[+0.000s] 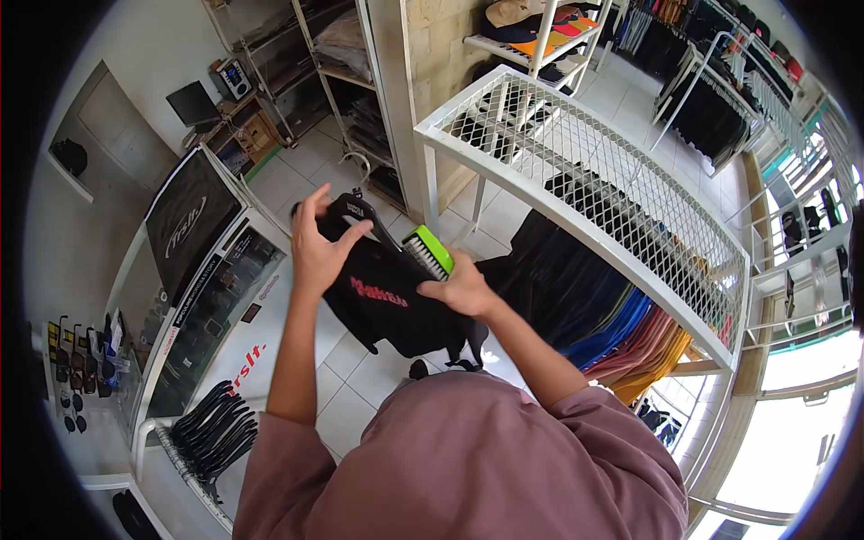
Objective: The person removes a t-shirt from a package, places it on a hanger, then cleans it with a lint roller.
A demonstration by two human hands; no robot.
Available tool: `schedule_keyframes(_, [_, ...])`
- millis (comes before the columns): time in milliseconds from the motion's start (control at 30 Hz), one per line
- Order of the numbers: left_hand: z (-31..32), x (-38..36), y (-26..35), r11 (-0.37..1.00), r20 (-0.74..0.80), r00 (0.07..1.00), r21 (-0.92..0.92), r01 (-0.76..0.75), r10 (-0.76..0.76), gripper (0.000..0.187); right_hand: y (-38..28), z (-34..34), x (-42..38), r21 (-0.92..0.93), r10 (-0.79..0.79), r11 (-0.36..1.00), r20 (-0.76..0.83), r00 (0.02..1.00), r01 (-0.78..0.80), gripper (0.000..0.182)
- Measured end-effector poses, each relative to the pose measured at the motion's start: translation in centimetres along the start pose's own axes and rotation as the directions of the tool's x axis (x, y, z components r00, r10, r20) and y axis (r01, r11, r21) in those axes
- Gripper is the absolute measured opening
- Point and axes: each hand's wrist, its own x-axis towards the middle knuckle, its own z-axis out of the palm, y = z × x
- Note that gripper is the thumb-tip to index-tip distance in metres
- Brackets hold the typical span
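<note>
A black shirt (373, 292) with red lettering hangs in front of me from a black hanger (382, 232). My left hand (322, 243) is at the hanger and the shirt's collar, its fingers apart and raised, with the thumb near the hanger's neck. In my right hand (461, 290) is a green brush (429, 252) with pale bristles facing the shirt; the fingers wrap round its right end. The brush is beside the hanger's right arm, over the shirt's shoulder.
A white mesh-topped rack (594, 171) with many hanging shirts (576, 306) stands close on the right. Black hangers (214, 430) hang from a rail at lower left. A glass display counter (216, 319) is on the left, with shelves (346, 99) behind.
</note>
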Motion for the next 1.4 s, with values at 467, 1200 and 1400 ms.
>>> schedule_keyframes(467, [-2.9, -4.0, -1.7, 0.648, 0.235, 0.756, -0.400, 0.648, -0.611, 0.028, -0.6, 4.5, 1.6, -0.284, -0.404, 0.897, -0.217, 0.888, 0.339, 0.065])
schedule_keyframes(1200, [-10.1, -4.5, 3.3, 0.449, 0.385, 0.615, -0.441, 0.777, -0.688, 0.033, 0.4, 3.5, 6.4, -0.715, -0.749, 0.580, -0.279, 0.601, 0.390, 0.075])
schedule_keyframes(1400, [-10.7, -5.6, 2.4, 0.578, 0.273, 0.691, -0.393, 0.715, -0.670, 0.037, -0.2, 0.3, 5.6, -0.567, -0.512, 0.814, -0.593, 0.621, 0.128, 0.069])
